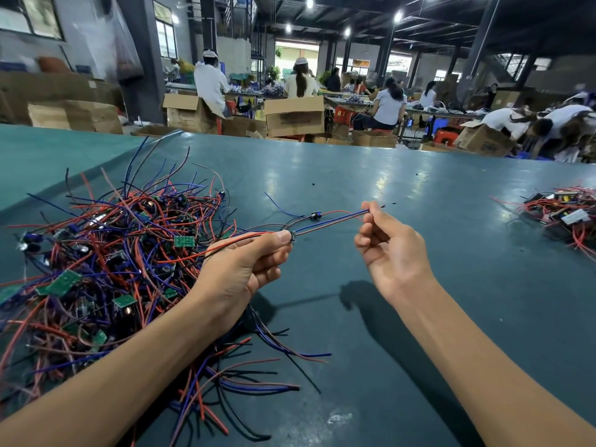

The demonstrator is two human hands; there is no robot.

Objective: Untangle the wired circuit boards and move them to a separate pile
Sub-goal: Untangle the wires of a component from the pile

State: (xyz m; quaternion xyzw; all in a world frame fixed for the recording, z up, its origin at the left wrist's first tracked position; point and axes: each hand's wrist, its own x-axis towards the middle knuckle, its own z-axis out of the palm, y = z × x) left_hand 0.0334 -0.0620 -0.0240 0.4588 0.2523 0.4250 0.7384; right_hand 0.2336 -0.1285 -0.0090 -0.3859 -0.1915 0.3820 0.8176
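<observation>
Untangling is the step in hand. One wired board [293,237] is held just right of the tangle [113,240], above the desk [354,175]. The left hand [238,272] pinches it between thumb and curled fingers, and red and black leads trail back into the tangle. Further right, the right hand [390,250] pinches the ends of the blue and red wires [332,222] taut. The board seems not yet free. Next it likely needs pulling clear, then carrying to the pile [567,214] far right of the tangle.
</observation>
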